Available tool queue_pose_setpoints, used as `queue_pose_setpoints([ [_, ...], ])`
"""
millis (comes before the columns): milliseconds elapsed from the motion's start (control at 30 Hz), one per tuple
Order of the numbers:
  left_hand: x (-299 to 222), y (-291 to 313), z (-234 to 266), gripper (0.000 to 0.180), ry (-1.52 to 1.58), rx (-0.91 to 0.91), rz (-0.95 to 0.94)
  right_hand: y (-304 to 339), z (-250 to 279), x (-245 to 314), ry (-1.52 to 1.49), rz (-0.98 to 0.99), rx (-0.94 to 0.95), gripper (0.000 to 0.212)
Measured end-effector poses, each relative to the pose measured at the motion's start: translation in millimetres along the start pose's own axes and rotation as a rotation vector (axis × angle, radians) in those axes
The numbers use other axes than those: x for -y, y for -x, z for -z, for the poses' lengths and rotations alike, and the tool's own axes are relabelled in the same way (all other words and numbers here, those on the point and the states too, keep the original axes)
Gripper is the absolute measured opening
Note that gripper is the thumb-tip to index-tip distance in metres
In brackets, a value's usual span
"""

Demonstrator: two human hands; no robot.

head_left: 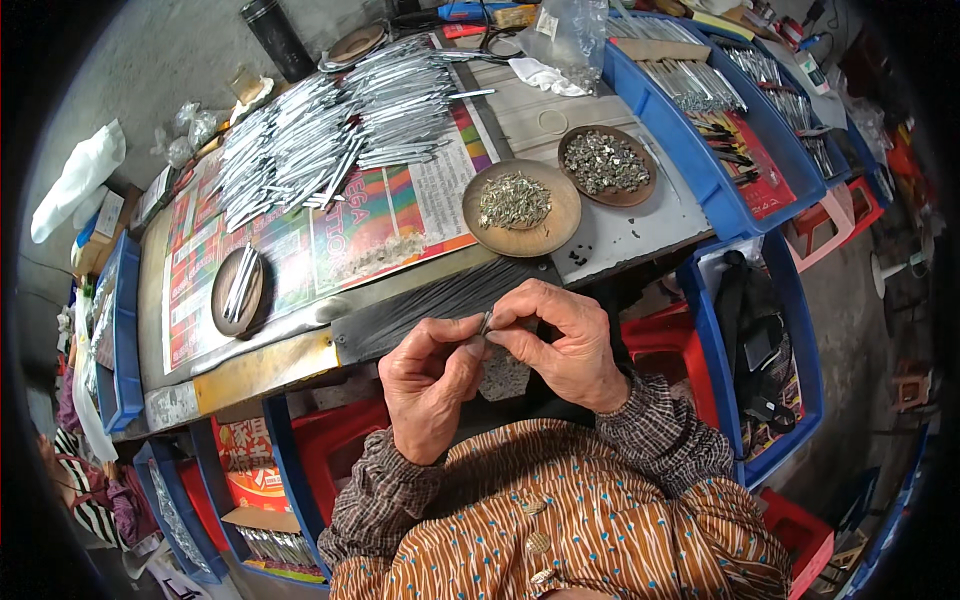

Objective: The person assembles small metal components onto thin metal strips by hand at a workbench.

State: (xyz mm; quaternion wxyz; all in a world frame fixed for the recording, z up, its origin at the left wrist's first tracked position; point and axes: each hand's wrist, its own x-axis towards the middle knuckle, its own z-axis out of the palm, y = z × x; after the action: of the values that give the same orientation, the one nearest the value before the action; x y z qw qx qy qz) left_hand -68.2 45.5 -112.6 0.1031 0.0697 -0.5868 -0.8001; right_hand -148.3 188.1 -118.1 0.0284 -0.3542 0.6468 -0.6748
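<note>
In front of the table's near edge, my left hand (pixel 432 385) and my right hand (pixel 568 342) meet fingertip to fingertip. Thumb and forefinger of each pinch a small grey metal piece (pixel 485 323); its exact kind is mostly covered by the fingers. Just beyond my hands stands a round wooden dish (pixel 483 228) of tiny brassy metal parts. A darker dish (pixel 640 190) to its right holds small grey parts. At the left, an oval wooden dish (pixel 222 318) carries several slim silver rods (pixel 241 283). Many similar silver rods (pixel 300 140) lie piled at the back of the table.
Blue plastic bins (pixel 660 125) with bundled metal rods stand at the right. Below them, another blue bin (pixel 812 400) holds dark items. Red stools (pixel 675 350) are under the table. A black cylinder (pixel 275 38) leans by the wall. Dark crumbs (pixel 578 257) lie near the table edge.
</note>
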Motion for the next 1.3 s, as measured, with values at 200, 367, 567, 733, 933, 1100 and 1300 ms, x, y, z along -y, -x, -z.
queue_pose_setpoints([
  [200, 1.5, 1.8, -0.2, 0.014, 0.018, 0.000, -0.006, 1.4, -2.0, -3.5, 0.043, 0.039, -0.023, 0.015],
  [367, 3.9, 2.9, -0.4, 0.015, 0.015, -0.004, 0.004, 3.7, -3.8, -5.2, 0.018, 0.052, -0.023, 0.015],
  [567, 5.2, 3.8, -0.9, 0.014, 0.040, 0.001, 0.022, 7.7, -5.0, -7.7, -0.091, -0.028, -0.006, 0.013],
  [733, 6.6, 4.4, -0.8, 0.013, 0.104, 0.031, 0.026, 11.1, -8.2, -5.3, -0.369, -0.197, -0.079, 0.010],
  [933, 2.9, 8.4, -0.8, 0.013, 0.042, -0.015, 0.055, 7.5, -1.9, -9.3, 0.025, 0.001, -0.052, 0.020],
  [1100, 0.4, 7.2, 5.1, 0.013, -0.195, 0.028, -0.056, -6.0, 15.6, 0.9, 0.401, 0.241, 0.049, 0.029],
  [1300, -0.5, 0.0, 11.1, 0.013, -0.609, 0.116, -0.401, -9.9, 12.9, 5.0, 0.601, 0.418, 0.061, 0.029],
])
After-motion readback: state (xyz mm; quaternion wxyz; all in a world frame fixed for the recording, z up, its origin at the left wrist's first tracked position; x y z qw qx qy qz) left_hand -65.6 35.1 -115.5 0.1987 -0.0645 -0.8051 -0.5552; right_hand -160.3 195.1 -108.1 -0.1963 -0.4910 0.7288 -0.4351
